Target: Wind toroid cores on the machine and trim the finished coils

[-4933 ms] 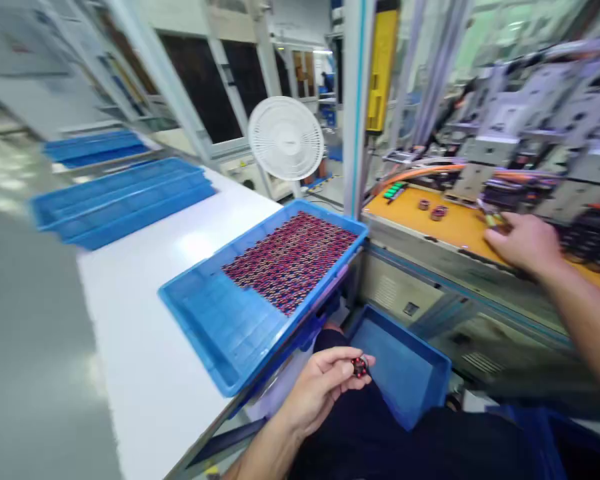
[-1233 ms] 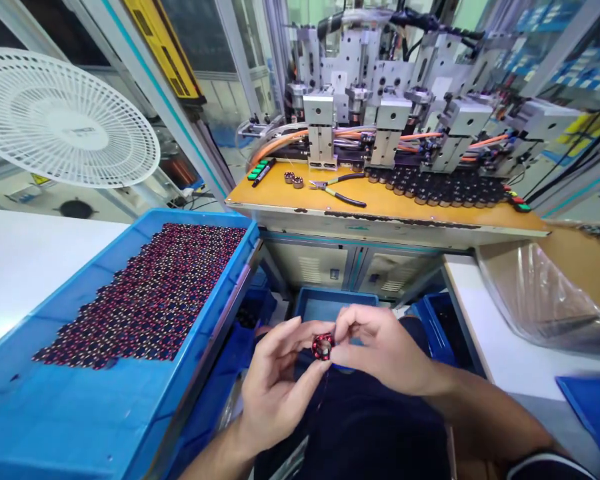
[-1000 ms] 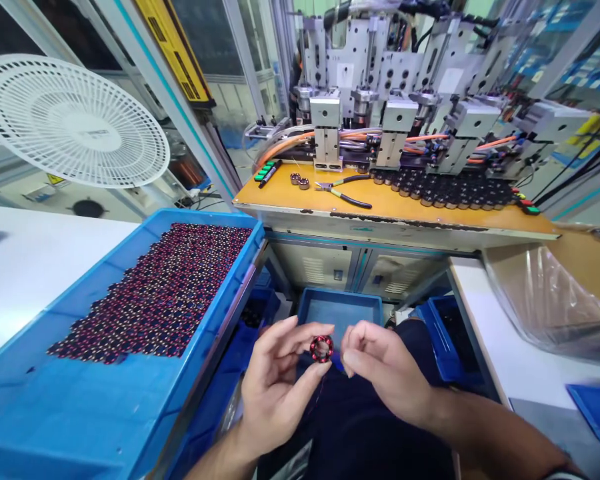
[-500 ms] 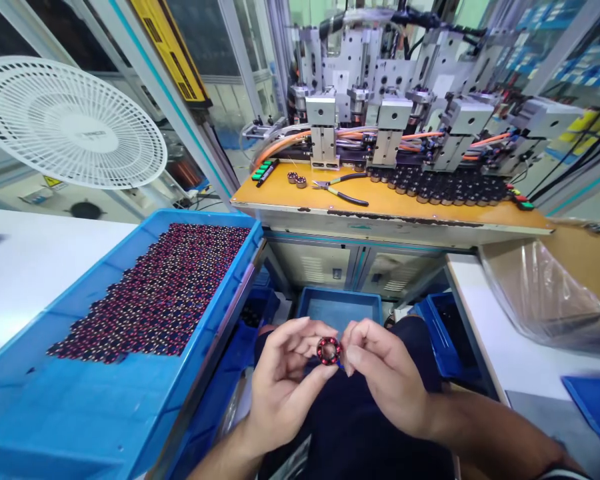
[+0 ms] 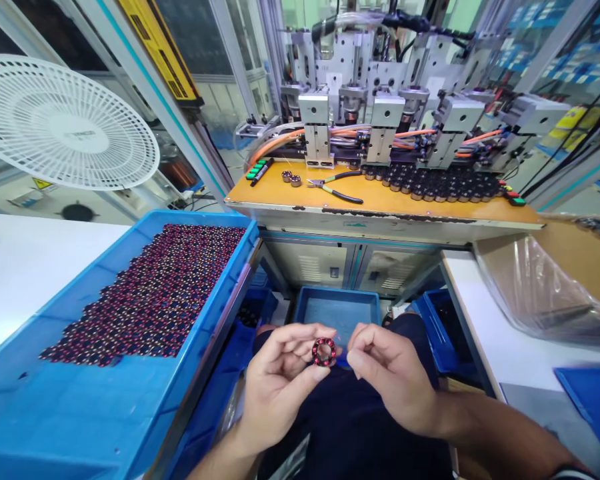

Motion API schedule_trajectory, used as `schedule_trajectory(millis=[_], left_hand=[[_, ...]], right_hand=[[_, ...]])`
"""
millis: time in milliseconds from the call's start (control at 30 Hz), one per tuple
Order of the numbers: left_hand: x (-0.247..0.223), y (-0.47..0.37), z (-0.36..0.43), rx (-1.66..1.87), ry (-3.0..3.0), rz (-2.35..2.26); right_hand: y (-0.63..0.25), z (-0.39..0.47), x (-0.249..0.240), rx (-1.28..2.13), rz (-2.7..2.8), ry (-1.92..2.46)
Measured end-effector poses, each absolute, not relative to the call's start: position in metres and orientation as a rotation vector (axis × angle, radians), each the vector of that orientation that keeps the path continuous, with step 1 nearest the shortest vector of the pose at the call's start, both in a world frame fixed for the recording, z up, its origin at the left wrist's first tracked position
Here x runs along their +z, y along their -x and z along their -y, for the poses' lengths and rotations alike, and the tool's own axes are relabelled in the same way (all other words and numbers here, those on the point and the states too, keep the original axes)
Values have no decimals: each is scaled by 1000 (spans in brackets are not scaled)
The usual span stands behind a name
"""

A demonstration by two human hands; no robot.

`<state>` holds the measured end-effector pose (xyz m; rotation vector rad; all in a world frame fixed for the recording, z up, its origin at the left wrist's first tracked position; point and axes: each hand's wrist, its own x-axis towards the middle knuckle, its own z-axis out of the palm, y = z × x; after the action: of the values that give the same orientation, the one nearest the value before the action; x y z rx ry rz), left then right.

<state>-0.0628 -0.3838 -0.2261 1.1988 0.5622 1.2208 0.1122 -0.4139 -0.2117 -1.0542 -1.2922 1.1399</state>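
Between the thumb and fingers of my left hand (image 5: pixel 283 383) is a small wound motor stator (image 5: pixel 324 352), a dark ring with red coils around its open middle. The ring's face is turned up toward me. Just to its right, my right hand (image 5: pixel 393 373) is closed in a pinch, apart from the ring. A thin strand seems to run near those fingertips, too fine to make out. Many similar stators (image 5: pixel 155 293) lie packed in rows in a blue tray (image 5: pixel 80 407) on the left.
Ahead, an orange bench (image 5: pixel 275 195) carries pliers (image 5: pixel 337 187), a few loose stators (image 5: pixel 291 178) and rows of black-topped parts (image 5: pixel 435 183) beneath a machine (image 5: pixel 383 113). A white fan (image 5: pixel 75 127) stands left. A blue bin (image 5: pixel 337 310) sits low ahead; a plastic-lined box (image 5: pixel 545 293) is right.
My right hand has drawn away to the right from the stator, leaving a small gap. My left hand keeps its hold on the ring. The whole view has shifted slightly.
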Motion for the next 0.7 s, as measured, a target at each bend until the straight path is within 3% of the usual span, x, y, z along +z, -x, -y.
schedule_trajectory(millis=[367,700], left_hand=[[-227,61,381,1080,-1249,-570],[-223,67,383,999,-1127,-566]], right_hand=[[-124,399,-184,1226,1580,1147],[-143,390,-173,1657,1471,1203]])
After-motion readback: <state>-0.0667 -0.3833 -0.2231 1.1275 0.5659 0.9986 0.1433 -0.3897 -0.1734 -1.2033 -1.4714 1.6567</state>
